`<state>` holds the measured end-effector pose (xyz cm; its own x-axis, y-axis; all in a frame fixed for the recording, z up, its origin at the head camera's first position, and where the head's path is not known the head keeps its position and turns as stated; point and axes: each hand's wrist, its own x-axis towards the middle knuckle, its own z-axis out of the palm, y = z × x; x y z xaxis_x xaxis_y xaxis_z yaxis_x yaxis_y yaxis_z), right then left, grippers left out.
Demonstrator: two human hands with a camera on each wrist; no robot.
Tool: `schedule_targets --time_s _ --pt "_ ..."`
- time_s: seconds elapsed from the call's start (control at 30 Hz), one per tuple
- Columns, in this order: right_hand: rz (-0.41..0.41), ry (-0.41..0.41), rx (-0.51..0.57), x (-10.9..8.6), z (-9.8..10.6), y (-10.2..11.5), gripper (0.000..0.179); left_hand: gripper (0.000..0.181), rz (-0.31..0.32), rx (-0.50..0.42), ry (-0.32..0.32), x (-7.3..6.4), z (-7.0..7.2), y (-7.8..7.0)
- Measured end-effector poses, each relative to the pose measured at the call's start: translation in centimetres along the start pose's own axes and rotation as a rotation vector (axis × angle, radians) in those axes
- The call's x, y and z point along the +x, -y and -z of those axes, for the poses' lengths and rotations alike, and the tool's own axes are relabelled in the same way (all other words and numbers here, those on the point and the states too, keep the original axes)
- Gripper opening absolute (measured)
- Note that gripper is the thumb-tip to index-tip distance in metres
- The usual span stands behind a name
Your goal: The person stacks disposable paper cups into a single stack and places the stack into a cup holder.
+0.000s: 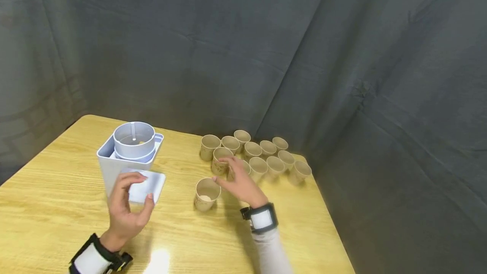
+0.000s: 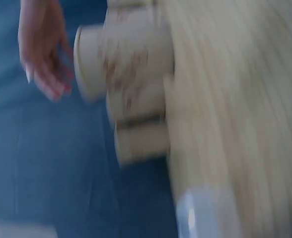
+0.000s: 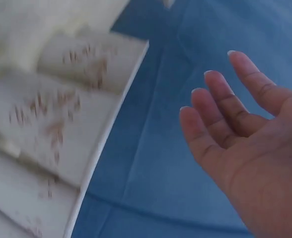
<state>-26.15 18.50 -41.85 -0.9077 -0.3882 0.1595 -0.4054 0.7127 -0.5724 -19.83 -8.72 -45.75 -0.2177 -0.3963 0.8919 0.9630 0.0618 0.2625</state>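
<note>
My left hand [image 1: 131, 202] hovers with loosely curved fingers over a flat white lid [image 1: 150, 185] that lies on the table in front of a white square container [image 1: 110, 162]; it holds nothing. My right hand [image 1: 237, 181] reaches, fingers straight, to the near edge of a group of several tan paper cups [image 1: 262, 155]. In the right wrist view its palm [image 3: 255, 148] is empty beside blurred cups [image 3: 61, 114]. One cup [image 1: 206, 193] stands apart, left of my right hand, with something pale in its bottom. The left wrist view is blurred, showing fingers [image 2: 41, 54] and cups [image 2: 131, 74].
A round white cylinder [image 1: 134, 141] sits inside the square container. The wooden table [image 1: 57, 206] ends at its right edge close behind the cups. Dark grey cloth [image 1: 266, 54] hangs behind and to the right.
</note>
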Motion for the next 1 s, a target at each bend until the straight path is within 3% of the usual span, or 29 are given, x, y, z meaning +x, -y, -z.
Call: schedule_targets --time_s 0.1,0.17,0.23,0.37,0.43,0.53,0.63,0.77,0.9,1.0 --pt "-0.028 -0.039 0.003 0.7 1.2 -1.6 0.066 0.037 0.048 -0.077 0.196 -1.4 -1.2 1.5" --pt "-0.037 -0.053 -0.001 1.3 1.8 -2.6 0.067 0.046 0.111 -0.079 0.315 -2.3 -2.1 2.8" --pt "-0.070 -0.053 -0.013 1.8 2.1 -3.4 0.071 0.059 0.221 -0.029 0.435 -3.1 -2.9 4.1" --pt "-0.144 -0.060 -0.057 2.1 2.1 -4.6 0.077 0.085 0.502 0.050 0.678 -3.8 -4.3 6.1" --pt "-0.174 -0.056 -0.066 2.1 1.9 -4.9 0.080 0.095 0.627 0.040 0.799 -4.0 -4.7 7.0" --pt "-0.191 -0.044 -0.055 2.1 1.3 -5.2 0.082 0.105 0.760 -0.036 0.946 -4.3 -4.9 8.2" --pt "-0.192 -0.029 -0.044 2.2 0.8 -5.4 0.084 0.107 0.836 -0.120 1.018 -4.7 -4.7 9.1" --pt "-0.168 -0.009 -0.057 2.5 0.4 -5.8 0.083 0.092 0.895 -0.194 1.029 -5.6 -4.0 9.6" --pt "-0.140 -0.006 -0.103 2.9 0.2 -6.3 0.078 0.071 0.924 -0.171 1.032 -6.3 -3.9 9.8" --pt "-0.139 -0.013 -0.117 3.2 0.4 -6.6 0.077 0.064 0.914 -0.121 1.043 -6.2 -4.1 10.0"
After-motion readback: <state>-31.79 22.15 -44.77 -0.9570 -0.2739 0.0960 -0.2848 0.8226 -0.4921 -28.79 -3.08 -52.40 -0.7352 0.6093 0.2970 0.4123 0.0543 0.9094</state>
